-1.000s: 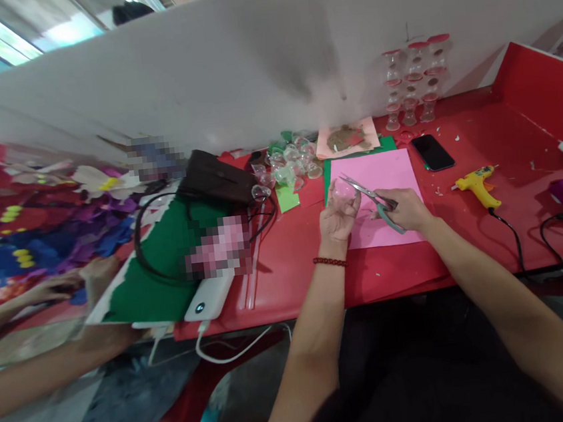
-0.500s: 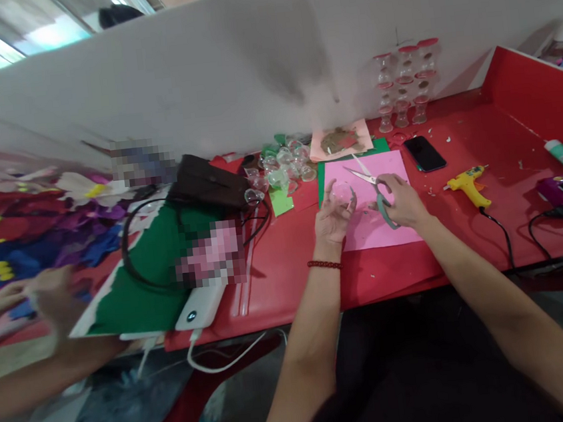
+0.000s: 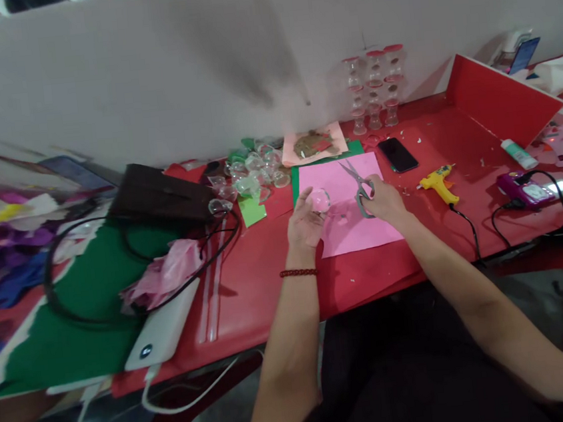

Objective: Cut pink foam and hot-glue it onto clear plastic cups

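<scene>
Red tabletop (image 3: 269,286) carries a pink sheet (image 3: 358,230) near its far edge. Above it we see the right hand (image 3: 384,200), grip closed on scissors (image 3: 358,183), blades toward the far edge, just right of a clear cup (image 3: 319,199) pinched in the left hand (image 3: 304,225).

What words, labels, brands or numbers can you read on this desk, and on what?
None can be read.
Glue bottle: label too small.
Purple device: marks blurred.
Phone: screen dark.
Scissors in the right hand: no mark shows.
Clear cup in the left hand: plain.
</scene>
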`<state>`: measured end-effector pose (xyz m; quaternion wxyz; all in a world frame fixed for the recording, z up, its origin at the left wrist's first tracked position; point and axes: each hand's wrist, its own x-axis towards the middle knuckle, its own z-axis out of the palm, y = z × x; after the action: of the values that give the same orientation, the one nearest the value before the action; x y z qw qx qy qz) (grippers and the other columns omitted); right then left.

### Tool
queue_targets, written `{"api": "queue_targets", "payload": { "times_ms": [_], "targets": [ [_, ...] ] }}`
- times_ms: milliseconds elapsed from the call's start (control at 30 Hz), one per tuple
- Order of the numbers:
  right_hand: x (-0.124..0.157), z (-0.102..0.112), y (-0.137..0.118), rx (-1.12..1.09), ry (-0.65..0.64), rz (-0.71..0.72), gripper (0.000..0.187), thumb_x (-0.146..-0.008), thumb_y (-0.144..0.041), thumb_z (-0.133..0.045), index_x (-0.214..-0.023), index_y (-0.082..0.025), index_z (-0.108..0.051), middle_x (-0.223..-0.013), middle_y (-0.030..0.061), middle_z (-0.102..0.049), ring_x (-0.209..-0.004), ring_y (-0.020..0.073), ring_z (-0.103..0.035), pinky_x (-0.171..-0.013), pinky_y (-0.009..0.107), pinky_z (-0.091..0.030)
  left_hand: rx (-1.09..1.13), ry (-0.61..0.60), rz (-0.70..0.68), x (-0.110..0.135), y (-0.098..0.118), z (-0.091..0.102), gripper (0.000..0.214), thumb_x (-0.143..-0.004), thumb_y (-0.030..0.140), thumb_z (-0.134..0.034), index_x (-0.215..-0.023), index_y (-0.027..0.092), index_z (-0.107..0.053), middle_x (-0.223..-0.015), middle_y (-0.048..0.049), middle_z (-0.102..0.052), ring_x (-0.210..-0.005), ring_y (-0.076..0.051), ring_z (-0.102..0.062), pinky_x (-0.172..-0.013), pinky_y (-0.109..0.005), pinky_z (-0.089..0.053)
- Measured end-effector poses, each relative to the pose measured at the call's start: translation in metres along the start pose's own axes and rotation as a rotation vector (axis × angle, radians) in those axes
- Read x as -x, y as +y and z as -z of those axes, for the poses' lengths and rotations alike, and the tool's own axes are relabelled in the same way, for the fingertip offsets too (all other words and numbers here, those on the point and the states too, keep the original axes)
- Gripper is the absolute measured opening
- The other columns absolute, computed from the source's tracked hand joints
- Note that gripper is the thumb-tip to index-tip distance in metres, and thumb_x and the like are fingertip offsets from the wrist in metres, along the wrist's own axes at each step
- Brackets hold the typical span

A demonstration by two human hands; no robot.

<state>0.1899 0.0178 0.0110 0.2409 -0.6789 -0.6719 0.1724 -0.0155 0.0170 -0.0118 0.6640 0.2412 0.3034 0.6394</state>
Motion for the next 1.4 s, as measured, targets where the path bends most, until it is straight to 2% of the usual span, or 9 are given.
{"api": "queue_targets", "payload": {
  "times_ms": [133,267,433,600,733,900,1033,1233,1400],
  "targets": [
    [0.010,0.026,0.002,0.112,-0.087,0.015,0.045,-0.088,-0.038,-0.062,-0.126,-0.015,-0.058,-0.110,0.0180,-0.073,-0.098,0.0312,-0.069,-0.075,0.035,-0.048,0.064,0.079,-0.027,-0.004,0.006,0.002,0.010,-0.085,0.017,-0.065,-0.094,0.019,-0.068,-0.088,-0.0030,-0.075,-0.076,-0.012,-0.070,-0.068,-0.022,-0.055],
    [0.040,0.045,0.020,0.169,-0.059,-0.003,0.041,-0.089,-0.037,-0.059,-0.124,-0.016,-0.058,-0.106,0.0173,-0.073,-0.095,0.0316,-0.070,-0.075,0.036,-0.048,0.101,0.130,-0.007,-0.006,0.006,0.003,0.009,-0.084,0.017,-0.064,-0.092,0.017,-0.069,-0.087,-0.0046,-0.075,-0.074,-0.013,-0.071,-0.063,-0.023,-0.055],
    [0.077,0.047,0.052,0.230,0.025,-0.139,0.037,-0.090,-0.036,-0.056,-0.121,-0.016,-0.060,-0.105,0.0182,-0.072,-0.098,0.0328,-0.070,-0.077,0.037,-0.048,0.113,0.172,-0.014,-0.006,0.004,0.001,0.009,-0.084,0.021,-0.065,-0.091,0.017,-0.069,-0.089,-0.0061,-0.076,-0.073,-0.014,-0.070,-0.062,-0.024,-0.055],
    [0.095,0.049,0.066,0.268,0.060,-0.203,0.040,-0.091,-0.037,-0.056,-0.126,-0.017,-0.057,-0.107,0.0153,-0.073,-0.099,0.0314,-0.070,-0.079,0.036,-0.047,0.108,0.193,0.001,-0.004,0.006,-0.004,0.009,-0.083,0.022,-0.064,-0.089,0.016,-0.069,-0.088,-0.0061,-0.075,-0.071,-0.014,-0.069,-0.061,-0.024,-0.055],
    [0.099,0.057,0.071,0.272,0.015,-0.210,0.038,-0.090,-0.037,-0.057,-0.123,-0.018,-0.057,-0.100,0.0111,-0.075,-0.097,0.0295,-0.070,-0.079,0.034,-0.047,0.101,0.188,0.005,-0.002,0.008,-0.007,0.010,-0.082,0.022,-0.066,-0.089,0.017,-0.070,-0.087,-0.0055,-0.075,-0.070,-0.015,-0.069,-0.060,-0.025,-0.055],
    [0.098,0.064,0.081,0.320,0.002,-0.291,0.038,-0.090,-0.038,-0.057,-0.123,-0.019,-0.059,-0.107,0.0146,-0.074,-0.099,0.0317,-0.070,-0.080,0.037,-0.048,0.106,0.191,0.003,-0.003,0.008,-0.005,0.008,-0.081,0.021,-0.066,-0.086,0.018,-0.070,-0.086,-0.0048,-0.075,-0.070,-0.015,-0.068,-0.060,-0.026,-0.055],
    [0.096,0.073,0.097,0.344,0.026,-0.308,0.040,-0.088,-0.039,-0.059,-0.125,-0.023,-0.060,-0.111,0.0136,-0.073,-0.101,0.0318,-0.070,-0.080,0.037,-0.049,0.094,0.191,0.004,-0.004,0.007,-0.003,0.008,-0.080,0.023,-0.068,-0.086,0.018,-0.070,-0.086,-0.0048,-0.074,-0.071,-0.014,-0.067,-0.060,-0.025,-0.054],
    [0.089,0.085,0.130,0.352,0.126,-0.212,0.043,-0.086,-0.035,-0.061,-0.128,-0.022,-0.064,-0.109,0.0133,-0.072,-0.102,0.0292,-0.068,-0.086,0.037,-0.049,0.087,0.203,0.015,-0.003,0.007,-0.005,0.007,-0.080,0.022,-0.066,-0.082,0.017,-0.069,-0.086,-0.0057,-0.074,-0.070,-0.014,-0.066,-0.060,-0.026,-0.053],
    [0.093,0.078,0.142,0.309,0.143,-0.087,0.042,-0.085,-0.031,-0.062,-0.125,-0.021,-0.069,-0.107,0.0117,-0.073,-0.102,0.0271,-0.067,-0.091,0.036,-0.049,0.100,0.246,0.014,-0.003,0.008,-0.007,0.007,-0.076,0.019,-0.065,-0.081,0.017,-0.069,-0.085,-0.0060,-0.074,-0.074,-0.015,-0.067,-0.060,-0.026,-0.053]
  ]
}}
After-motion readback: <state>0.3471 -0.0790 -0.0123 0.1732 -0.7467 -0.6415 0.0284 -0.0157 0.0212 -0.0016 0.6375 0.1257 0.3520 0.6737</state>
